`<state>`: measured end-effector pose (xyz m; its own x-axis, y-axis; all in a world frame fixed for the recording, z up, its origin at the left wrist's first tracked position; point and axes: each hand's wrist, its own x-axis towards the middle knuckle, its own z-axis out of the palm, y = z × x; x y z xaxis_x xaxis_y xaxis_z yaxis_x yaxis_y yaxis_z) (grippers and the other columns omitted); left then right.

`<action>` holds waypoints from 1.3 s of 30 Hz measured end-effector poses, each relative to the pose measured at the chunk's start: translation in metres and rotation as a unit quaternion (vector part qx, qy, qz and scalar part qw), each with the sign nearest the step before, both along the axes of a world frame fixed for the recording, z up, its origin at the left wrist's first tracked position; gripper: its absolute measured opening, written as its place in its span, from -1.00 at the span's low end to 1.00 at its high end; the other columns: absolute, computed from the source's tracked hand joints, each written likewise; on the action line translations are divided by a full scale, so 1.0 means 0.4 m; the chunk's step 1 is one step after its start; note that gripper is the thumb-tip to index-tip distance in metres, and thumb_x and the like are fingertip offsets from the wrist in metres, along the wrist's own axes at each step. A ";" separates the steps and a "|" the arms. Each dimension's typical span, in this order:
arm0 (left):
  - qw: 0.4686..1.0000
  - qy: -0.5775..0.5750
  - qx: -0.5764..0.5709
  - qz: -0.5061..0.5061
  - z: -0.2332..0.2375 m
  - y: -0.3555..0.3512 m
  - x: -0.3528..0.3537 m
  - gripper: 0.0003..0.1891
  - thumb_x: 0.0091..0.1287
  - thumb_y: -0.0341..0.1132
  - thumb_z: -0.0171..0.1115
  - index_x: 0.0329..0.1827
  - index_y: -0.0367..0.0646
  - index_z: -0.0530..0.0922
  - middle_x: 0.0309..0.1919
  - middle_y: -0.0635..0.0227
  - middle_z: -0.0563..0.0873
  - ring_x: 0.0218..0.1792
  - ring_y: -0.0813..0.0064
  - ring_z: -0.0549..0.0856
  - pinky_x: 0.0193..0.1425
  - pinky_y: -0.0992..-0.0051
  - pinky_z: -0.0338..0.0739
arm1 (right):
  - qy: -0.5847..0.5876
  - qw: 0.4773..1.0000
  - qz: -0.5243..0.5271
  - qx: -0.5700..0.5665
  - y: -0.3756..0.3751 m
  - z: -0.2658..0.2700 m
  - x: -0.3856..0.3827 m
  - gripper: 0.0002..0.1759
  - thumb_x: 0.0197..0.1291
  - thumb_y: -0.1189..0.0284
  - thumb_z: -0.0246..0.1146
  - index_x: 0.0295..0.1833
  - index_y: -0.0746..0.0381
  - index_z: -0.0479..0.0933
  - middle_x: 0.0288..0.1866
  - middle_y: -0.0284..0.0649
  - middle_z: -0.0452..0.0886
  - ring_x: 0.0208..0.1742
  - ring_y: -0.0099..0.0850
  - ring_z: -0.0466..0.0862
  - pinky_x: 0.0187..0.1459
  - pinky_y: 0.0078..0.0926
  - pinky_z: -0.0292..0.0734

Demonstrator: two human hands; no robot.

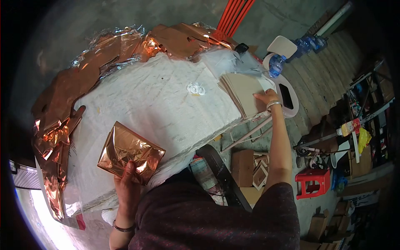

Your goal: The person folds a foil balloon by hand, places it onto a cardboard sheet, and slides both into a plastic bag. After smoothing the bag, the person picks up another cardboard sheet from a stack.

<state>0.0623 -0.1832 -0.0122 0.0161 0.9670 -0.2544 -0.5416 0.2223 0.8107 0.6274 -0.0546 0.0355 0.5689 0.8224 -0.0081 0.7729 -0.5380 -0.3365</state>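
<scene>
My left hand (pixel 127 183) grips a folded copper-coloured foil sheet (pixel 131 152), thumb on top and the other fingers hidden underneath. The shiny packet is held over the near left part of the white-covered table (pixel 166 110). Off to the right, my right hand (pixel 270 98) is closed at the edge of a stack of beige cardboard sheets (pixel 246 91), pinching the corner of the top one. A clear plastic bag (pixel 229 60) lies just beyond the stack.
Loose copper foil sheets (pixel 89 68) line the table's far and left edges. Small white round pieces (pixel 196 88) lie mid-table. At the right are a white chair (pixel 291 98) and a water bottle (pixel 276 66). A red stool (pixel 313 183) and a cardboard box (pixel 242 168) stand on the floor.
</scene>
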 end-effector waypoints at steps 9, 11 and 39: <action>0.997 0.073 0.012 0.018 0.010 0.002 0.006 -0.78 0.45 -0.20 0.14 -0.14 -0.20 0.52 -0.58 0.48 0.53 -0.67 0.65 0.45 -0.62 0.53 0.34 | -0.074 0.996 -0.010 -0.047 0.001 -0.020 0.053 -0.13 -0.40 -0.22 0.52 -0.21 0.39 0.63 -0.20 0.04 0.70 -0.17 -0.12 0.70 -0.12 -0.27 0.58; 0.997 0.081 0.013 0.014 0.013 0.001 0.005 -0.78 0.45 -0.20 0.14 -0.13 -0.20 0.52 -0.58 0.48 0.52 -0.66 0.65 0.46 -0.61 0.54 0.34 | -0.075 0.995 -0.016 -0.070 -0.001 -0.008 0.055 -0.13 -0.38 -0.22 0.51 -0.22 0.42 0.64 -0.21 0.07 0.70 -0.17 -0.11 0.71 -0.11 -0.26 0.58; 0.999 0.017 0.029 0.009 -0.016 0.004 -0.023 -0.82 0.42 -0.24 0.19 -0.07 -0.14 0.50 -0.42 0.51 0.58 -0.64 0.64 0.48 -0.61 0.48 0.40 | 0.043 0.985 -0.024 -0.167 -0.052 0.040 0.051 -0.16 -0.03 -0.25 0.33 -0.52 0.51 0.58 -0.58 0.02 0.64 -0.66 -0.22 0.65 -0.55 -0.28 0.55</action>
